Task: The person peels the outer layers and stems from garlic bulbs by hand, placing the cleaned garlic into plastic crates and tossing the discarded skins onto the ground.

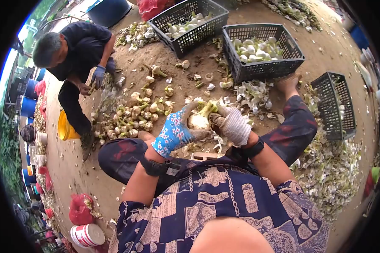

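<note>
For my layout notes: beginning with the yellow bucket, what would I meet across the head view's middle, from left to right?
Yellow bucket, bulb pile, floral-gloved left hand, held bulb, pale-gloved right hand, right knee, black crate.

Bulb (pixel 198 122) — partly hidden by fingers (pixel 216 120); red sack (pixel 152 8) — cut off above.

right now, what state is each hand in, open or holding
Left hand: closed around a garlic bulb.
Right hand: curled against the same bulb; whether it grips cannot be told.
</note>
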Demonstrator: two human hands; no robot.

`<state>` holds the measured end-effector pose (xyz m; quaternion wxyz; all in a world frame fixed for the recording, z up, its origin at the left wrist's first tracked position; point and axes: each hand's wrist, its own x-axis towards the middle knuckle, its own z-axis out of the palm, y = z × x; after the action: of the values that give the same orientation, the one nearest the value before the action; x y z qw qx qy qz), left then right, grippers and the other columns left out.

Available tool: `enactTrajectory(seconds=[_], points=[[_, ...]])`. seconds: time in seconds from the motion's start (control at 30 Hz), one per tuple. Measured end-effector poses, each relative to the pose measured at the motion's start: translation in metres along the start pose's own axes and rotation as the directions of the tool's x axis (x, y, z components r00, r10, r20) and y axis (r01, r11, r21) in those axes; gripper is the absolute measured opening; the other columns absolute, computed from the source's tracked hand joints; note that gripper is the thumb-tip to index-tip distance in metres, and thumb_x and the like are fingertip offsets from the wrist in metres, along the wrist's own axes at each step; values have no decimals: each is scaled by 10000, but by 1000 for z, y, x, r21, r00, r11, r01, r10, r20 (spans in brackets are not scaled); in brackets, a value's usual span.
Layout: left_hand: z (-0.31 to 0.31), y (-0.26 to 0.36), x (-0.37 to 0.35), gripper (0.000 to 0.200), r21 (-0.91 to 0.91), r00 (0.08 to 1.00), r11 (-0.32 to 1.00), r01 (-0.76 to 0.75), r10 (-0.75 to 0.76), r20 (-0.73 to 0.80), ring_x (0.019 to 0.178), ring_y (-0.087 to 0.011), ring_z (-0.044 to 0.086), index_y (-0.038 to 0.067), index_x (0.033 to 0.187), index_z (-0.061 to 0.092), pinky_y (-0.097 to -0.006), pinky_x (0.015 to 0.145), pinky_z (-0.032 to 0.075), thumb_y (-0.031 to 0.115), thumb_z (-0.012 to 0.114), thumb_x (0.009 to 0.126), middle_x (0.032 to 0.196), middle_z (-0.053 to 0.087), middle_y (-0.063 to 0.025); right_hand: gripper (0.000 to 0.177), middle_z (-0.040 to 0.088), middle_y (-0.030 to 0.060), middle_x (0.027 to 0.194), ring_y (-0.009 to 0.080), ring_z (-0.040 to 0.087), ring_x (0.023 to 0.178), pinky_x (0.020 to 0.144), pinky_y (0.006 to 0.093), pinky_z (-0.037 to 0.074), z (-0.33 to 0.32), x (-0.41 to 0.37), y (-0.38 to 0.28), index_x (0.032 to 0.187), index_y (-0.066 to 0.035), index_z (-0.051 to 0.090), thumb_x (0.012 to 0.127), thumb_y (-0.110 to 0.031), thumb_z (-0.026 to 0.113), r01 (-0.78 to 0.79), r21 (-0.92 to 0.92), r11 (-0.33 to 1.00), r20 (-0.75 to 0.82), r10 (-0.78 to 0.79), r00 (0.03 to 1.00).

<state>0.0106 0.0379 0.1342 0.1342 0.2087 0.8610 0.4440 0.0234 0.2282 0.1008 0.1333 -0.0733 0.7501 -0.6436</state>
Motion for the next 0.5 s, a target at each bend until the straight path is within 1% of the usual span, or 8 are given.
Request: enactTrajectory(seconds=[0.1, 0.17, 0.23, 0.3, 0.4, 0.43, 0.47, 0.5], points=[[-4, -21, 1, 705, -259, 999, 965, -48, 47, -12, 937, -201, 620, 19, 1253, 446, -300, 808, 484, 250, 771, 673, 1032, 625, -158, 295, 581, -19, 750, 47, 494, 603, 520, 188, 390, -2, 0, -14, 1069, -14, 584, 875, -237, 572, -208, 402, 892, 118, 175, 978], [-5, -26, -1, 727, -232, 1000, 973, -6, 4, -10, 946, -211, 621, 19, 1256, 440, -306, 806, 487, 259, 777, 659, 1052, 615, -175, 282, 575, -11, 699, 58, 496, 576, 503, 203, 397, 3, 3, -14, 994, -22, 605, 866, -272, 582, -240, 354, 904, 131, 206, 970], [-7, -30, -5, 752, -204, 990, 972, 117, -98, 100, 1005, -155, 566, 9, 1285, 415, -286, 868, 456, 148, 774, 640, 1135, 577, -121, 209, 590, 23, 698, 102, 528, 596, 522, 253, 409, 16, 8, -9, 950, -42, 615, 881, -225, 541, -162, 164, 973, 85, 150, 985], [-9, -40, -11, 786, -135, 993, 987, 86, -74, 94, 1024, -179, 564, -1, 1286, 417, -294, 874, 451, 226, 789, 631, 1142, 577, -158, 251, 574, 99, 677, 159, 521, 607, 584, 314, 424, 16, 17, 4, 840, -11, 625, 843, -257, 571, -63, -242, 968, 78, 84, 993], [-21, -47, -21, 755, -235, 991, 969, 81, -54, 121, 1081, -239, 545, 33, 1286, 436, -341, 920, 418, 318, 748, 660, 1190, 548, -186, 337, 552, -12, 681, 104, 508, 612, 551, 251, 418, 35, 14, -1, 818, -18, 611, 799, -351, 657, -219, 270, 938, 129, 191, 973], [-9, -68, -23, 744, -285, 997, 959, 9, 12, 72, 1075, -238, 548, 39, 1288, 437, -333, 901, 432, 317, 737, 667, 1185, 557, -167, 408, 600, 13, 777, 112, 557, 678, 589, 235, 448, 32, 13, 3, 927, -10, 608, 766, -374, 696, -343, 277, 898, 183, 302, 936], [-5, -78, -25, 721, -583, 986, 801, 137, -51, 161, 1062, -195, 555, 38, 1288, 439, -329, 871, 450, 360, 705, 701, 1172, 572, -138, 464, 624, 55, 885, 131, 598, 771, 663, 250, 490, 50, 14, -2, 1001, 12, 585, 753, -362, 705, -298, 568, 767, 208, 217, 954], [12, -103, -27, 691, -873, 937, 353, 335, -30, 347, 991, -167, 589, 41, 1262, 470, -309, 788, 494, 446, 669, 738, 1137, 590, -110, 513, 623, 89, 983, 169, 612, 865, 757, 285, 503, 47, 17, 21, 1064, 25, 562, 732, -336, 713, -333, 600, 728, 282, 197, 939]])
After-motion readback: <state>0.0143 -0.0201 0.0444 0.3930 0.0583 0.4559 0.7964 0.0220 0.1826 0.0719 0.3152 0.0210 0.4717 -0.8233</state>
